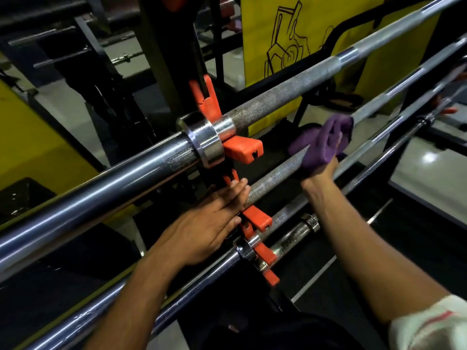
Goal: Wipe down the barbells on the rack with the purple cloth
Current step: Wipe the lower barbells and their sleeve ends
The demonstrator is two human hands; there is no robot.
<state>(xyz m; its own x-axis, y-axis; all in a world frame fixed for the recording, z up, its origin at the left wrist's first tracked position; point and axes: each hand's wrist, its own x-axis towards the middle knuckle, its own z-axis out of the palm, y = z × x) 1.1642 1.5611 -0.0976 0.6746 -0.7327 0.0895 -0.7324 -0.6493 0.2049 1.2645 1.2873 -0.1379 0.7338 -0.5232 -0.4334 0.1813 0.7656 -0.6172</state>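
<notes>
Nearest the camera, two bare forearms reach forward over a stack of barbells lying on a black rack with orange cradles (pixel 242 150). A white sleeve (pixel 429 324) with red marks shows at the lower right corner. Lowest barbell (pixel 197 279) runs diagonally across the bottom, its collar seated at an orange hook. Left hand (pixel 209 223) lies flat, fingers extended and together, pressed against the near end of the second barbell (pixel 273 180) just where it meets an orange cradle; the hand is released, not clenched around anything. Right hand (pixel 321 173) sits farther along the same barbell, mostly hidden under the purple cloth (pixel 326 140); it grasps the cloth, which is bunched and wrapped over the knurled shaft. Knurling shows bare between the two hands. Above, the top barbell (pixel 278 97) crosses the whole frame, thick smooth sleeve at left, bright collar resting in an orange cradle, knurled shaft rising to upper right. Beyond the rack: a yellow panel (pixel 316 34) with black line drawing, dark gym frames, pale grey floor (pixel 429 157).
</notes>
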